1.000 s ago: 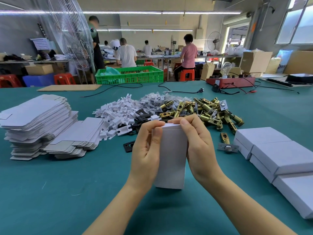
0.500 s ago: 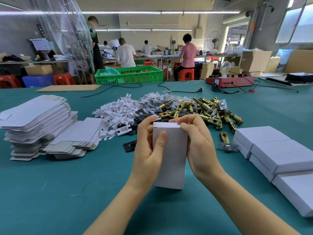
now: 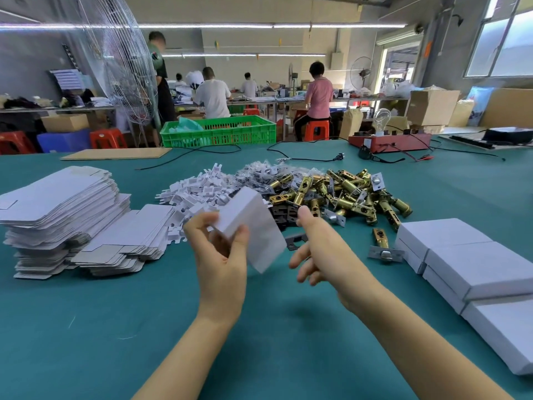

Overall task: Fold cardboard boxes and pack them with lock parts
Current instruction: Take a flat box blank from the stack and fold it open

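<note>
My left hand (image 3: 222,255) grips a closed white cardboard box (image 3: 253,229) by its near left corner and holds it tilted above the green table (image 3: 86,327). My right hand (image 3: 317,249) hovers just right of the box with loose, slightly curled fingers and holds nothing. Behind the box lies a heap of brass latch parts (image 3: 340,192), a pile of white plastic pieces (image 3: 196,194) and some black plates (image 3: 284,215). A single brass latch (image 3: 380,243) lies alone to the right.
Stacks of flat white box blanks (image 3: 63,215) fill the left side. Several closed white boxes (image 3: 476,267) line the right edge. A green crate (image 3: 219,131), a red tester with a bulb (image 3: 389,140), cables and a standing fan (image 3: 121,70) stand at the back. People work at far benches.
My right hand has let go of the box and drawn back to the right. My left hand has lifted the box and tilted it, its top leaning left.
</note>
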A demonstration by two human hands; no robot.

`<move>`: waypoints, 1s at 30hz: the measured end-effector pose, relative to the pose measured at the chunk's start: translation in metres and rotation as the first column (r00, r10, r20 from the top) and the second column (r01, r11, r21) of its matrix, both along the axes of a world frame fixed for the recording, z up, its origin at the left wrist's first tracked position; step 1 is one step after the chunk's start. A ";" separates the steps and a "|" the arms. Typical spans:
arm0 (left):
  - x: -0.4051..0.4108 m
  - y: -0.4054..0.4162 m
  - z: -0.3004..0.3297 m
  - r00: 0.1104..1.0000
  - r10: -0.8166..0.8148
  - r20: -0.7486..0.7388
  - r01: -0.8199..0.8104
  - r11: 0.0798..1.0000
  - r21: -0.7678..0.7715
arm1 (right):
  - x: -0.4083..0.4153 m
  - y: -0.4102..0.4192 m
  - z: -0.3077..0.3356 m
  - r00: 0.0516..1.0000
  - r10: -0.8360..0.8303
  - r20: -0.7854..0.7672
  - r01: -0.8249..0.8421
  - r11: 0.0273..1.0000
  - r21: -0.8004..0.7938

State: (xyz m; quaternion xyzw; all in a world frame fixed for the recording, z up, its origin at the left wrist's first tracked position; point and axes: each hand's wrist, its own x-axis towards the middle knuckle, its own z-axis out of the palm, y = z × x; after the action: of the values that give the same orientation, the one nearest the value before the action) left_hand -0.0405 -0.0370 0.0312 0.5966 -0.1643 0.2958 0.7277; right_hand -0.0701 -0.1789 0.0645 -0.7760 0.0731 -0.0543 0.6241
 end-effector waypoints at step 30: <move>0.017 -0.001 -0.030 0.878 -0.224 -0.422 0.365 0.885 0.289 | 0.029 -0.034 -0.049 0.950 0.139 0.279 -0.179 0.976 0.125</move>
State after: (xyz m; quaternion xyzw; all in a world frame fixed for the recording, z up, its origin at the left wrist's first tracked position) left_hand -0.0237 -0.0382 0.0017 0.7323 -0.1632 0.0243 0.6607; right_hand -0.0408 -0.2134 0.0159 -0.7160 -0.0711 -0.1026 0.6868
